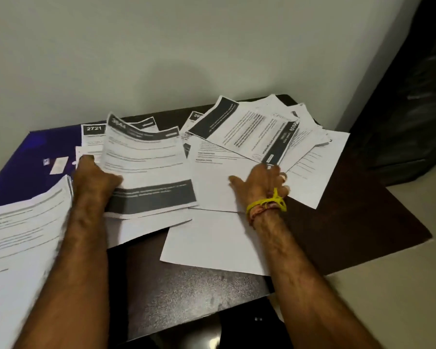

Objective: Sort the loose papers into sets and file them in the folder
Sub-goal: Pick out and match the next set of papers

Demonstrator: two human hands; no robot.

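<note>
My left hand (93, 180) grips the lower left edge of a printed sheet with dark bands (146, 162), lifting it off the pile below. My right hand (259, 182), a yellow band on its wrist, lies with fingers spread flat on a heap of loose papers (249, 132) at the back right of the table. A blue folder (23, 167) lies at the far left, partly covered by sheets. A blurred stack of papers (23, 235) fills the near left. A blank sheet (211, 243) lies in the middle under my right forearm.
The dark brown table (350, 217) stands against a pale wall. A sheet numbered 2721 (93, 134) lies on the folder behind my left hand. A dark piece of furniture (413, 96) stands to the right, beyond the table's edge.
</note>
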